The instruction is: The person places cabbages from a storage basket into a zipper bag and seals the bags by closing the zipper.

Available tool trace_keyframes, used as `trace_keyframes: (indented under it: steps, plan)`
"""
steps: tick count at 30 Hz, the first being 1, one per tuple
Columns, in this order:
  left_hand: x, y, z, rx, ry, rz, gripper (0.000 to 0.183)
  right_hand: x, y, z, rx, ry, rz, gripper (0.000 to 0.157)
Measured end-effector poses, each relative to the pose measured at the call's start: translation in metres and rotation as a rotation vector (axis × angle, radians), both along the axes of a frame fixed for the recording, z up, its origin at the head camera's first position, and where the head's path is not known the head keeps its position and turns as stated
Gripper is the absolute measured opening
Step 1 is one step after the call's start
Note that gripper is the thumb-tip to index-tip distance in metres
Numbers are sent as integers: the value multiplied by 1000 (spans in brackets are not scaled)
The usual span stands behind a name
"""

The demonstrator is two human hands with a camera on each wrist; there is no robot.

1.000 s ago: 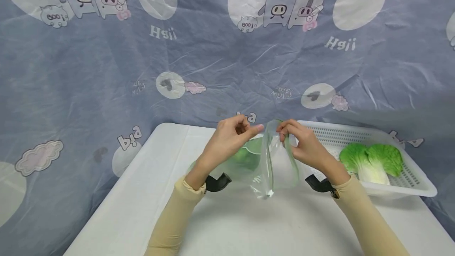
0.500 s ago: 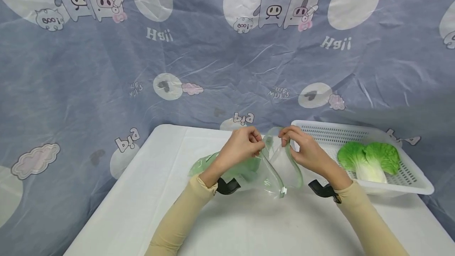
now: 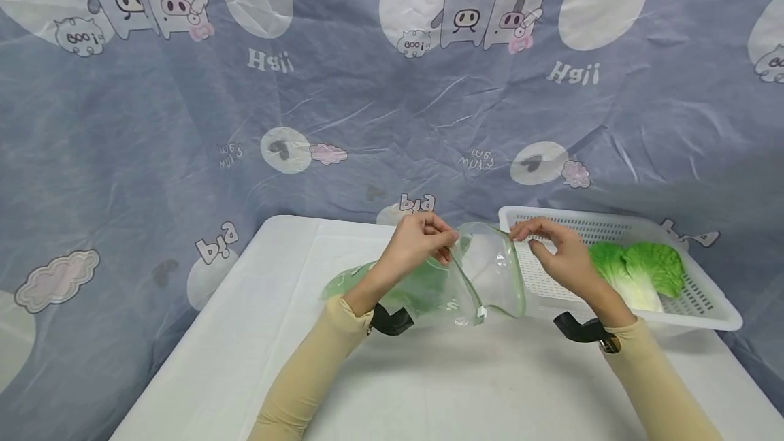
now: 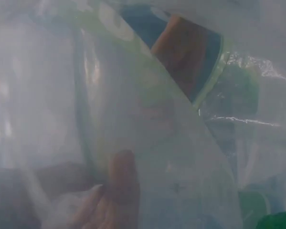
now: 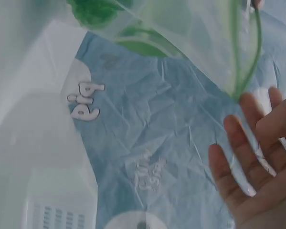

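A clear zip bag [image 3: 490, 267] with green edging lies on its side, its mouth spread toward the right. My left hand [image 3: 412, 245] pinches the mouth's left rim between thumb and fingers; through the film, fingers [image 4: 123, 176] show in the left wrist view. My right hand [image 3: 563, 257] is at the right rim, fingertips at its upper corner and thumb apart. In the right wrist view its fingers [image 5: 238, 143] are spread. A white slider [image 3: 482, 313] sits at the zip's near end. Something green [image 5: 92, 12] shows through the film; its kind is unclear.
A white perforated basket [image 3: 704, 318] stands on the right of the white table [image 3: 392, 386]. In it lies a green-and-white leafy cabbage [image 3: 640, 274]. A printed grey-blue cloth [image 3: 367, 101] hangs behind the table.
My left hand has moved right and taken hold of the bag's rim. My right hand has shifted right and loosened its fingers. The bag's mouth is wider.
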State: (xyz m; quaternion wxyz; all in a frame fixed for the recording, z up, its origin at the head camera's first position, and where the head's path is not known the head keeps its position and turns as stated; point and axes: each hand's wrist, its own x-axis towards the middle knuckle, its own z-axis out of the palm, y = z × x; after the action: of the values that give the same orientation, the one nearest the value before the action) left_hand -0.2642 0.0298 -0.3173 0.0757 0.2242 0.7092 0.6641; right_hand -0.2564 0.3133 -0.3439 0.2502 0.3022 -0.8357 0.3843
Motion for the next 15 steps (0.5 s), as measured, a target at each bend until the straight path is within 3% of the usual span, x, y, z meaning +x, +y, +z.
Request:
trace_keyframes:
  steps: [4,7,9,15]
  plan:
    - [-1,4,-5,-13,-23,-16,11,5,21,11,118,-195,-304,10]
    - [-2,5,-7,-30,-15,-21,10,6,41,17,242,-390,-467,37]
    - [-2,5,-9,-50,-6,-19,9,4,57,20,298,-496,-516,52]
    - [-1,7,-12,-86,-3,-21,8,-3,104,21,481,-692,-588,69]
